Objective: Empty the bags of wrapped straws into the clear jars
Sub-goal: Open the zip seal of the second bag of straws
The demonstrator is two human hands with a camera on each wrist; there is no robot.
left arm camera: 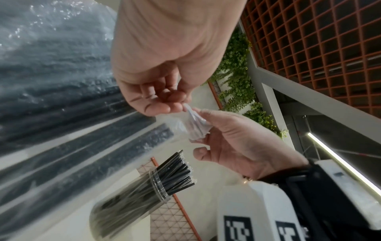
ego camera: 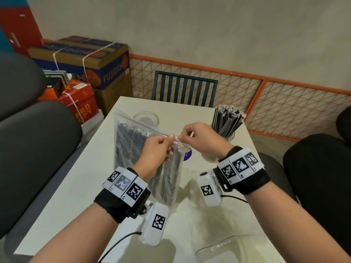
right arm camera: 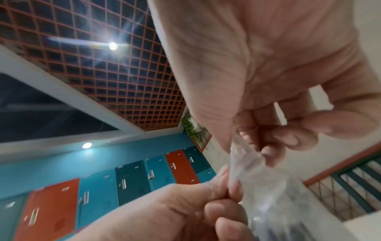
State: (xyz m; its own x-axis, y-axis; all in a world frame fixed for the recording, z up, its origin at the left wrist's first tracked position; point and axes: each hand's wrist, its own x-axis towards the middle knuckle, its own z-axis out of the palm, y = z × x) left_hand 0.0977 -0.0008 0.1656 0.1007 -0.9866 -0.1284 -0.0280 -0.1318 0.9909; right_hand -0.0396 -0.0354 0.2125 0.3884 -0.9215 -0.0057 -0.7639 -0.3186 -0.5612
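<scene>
A clear zip bag point(ego camera: 144, 160) full of dark wrapped straws hangs upright over the white table point(ego camera: 72, 192). My left hand point(ego camera: 171, 139) and right hand point(ego camera: 181, 137) both pinch the bag's zip strip at its top right corner, fingertips almost touching. In the left wrist view the left hand point(left arm camera: 173, 104) and right hand point(left arm camera: 204, 120) hold the bag's crumpled corner point(left arm camera: 193, 125). The right wrist view has the same pinch, right hand point(right arm camera: 266, 151) above and left hand point(right arm camera: 228, 189) below. An empty clear jar point(ego camera: 145, 118) stands behind the bag. A second jar point(ego camera: 227, 124) at the right holds many straws.
An emptied plastic bag point(ego camera: 220, 245) lies flat near the table's front edge. A purple round object point(ego camera: 188, 155) sits half behind the bag. Black chairs point(ego camera: 38, 149) flank the table on the left and right, a green chair point(ego camera: 184, 90) stands at the far end, and boxes point(ego camera: 91, 61) are stacked at the back left.
</scene>
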